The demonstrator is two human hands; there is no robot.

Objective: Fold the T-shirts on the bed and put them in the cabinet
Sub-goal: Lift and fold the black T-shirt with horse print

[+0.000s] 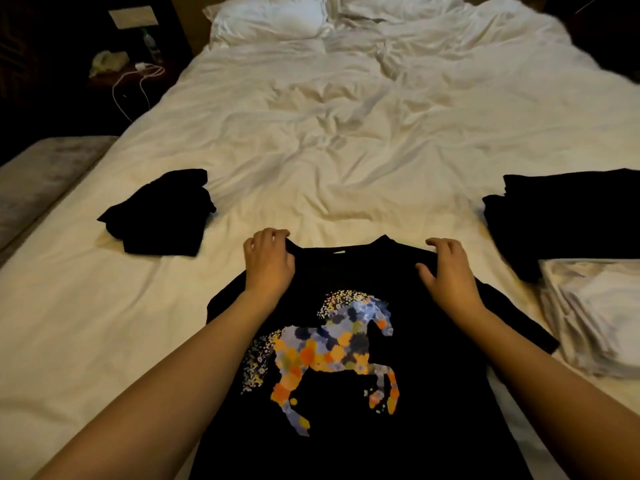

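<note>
A black T-shirt with a colourful horse print [349,275] lies face up on the white bed [346,150], collar pointing away from me. My left hand [268,263] grips the shirt's left shoulder with curled fingers. My right hand [446,271] pinches the right shoulder between thumb and fingers. A folded black garment [162,213] sits on the bed to the left. A stack of black folded clothes [568,216] lies at the right.
A pile of white folded cloth [599,317] rests at the right edge below the black stack. Pillows [270,19] lie at the bed's head. A dark nightstand with a white cable [138,81] stands at far left, and a grey bench [38,174] runs beside the bed.
</note>
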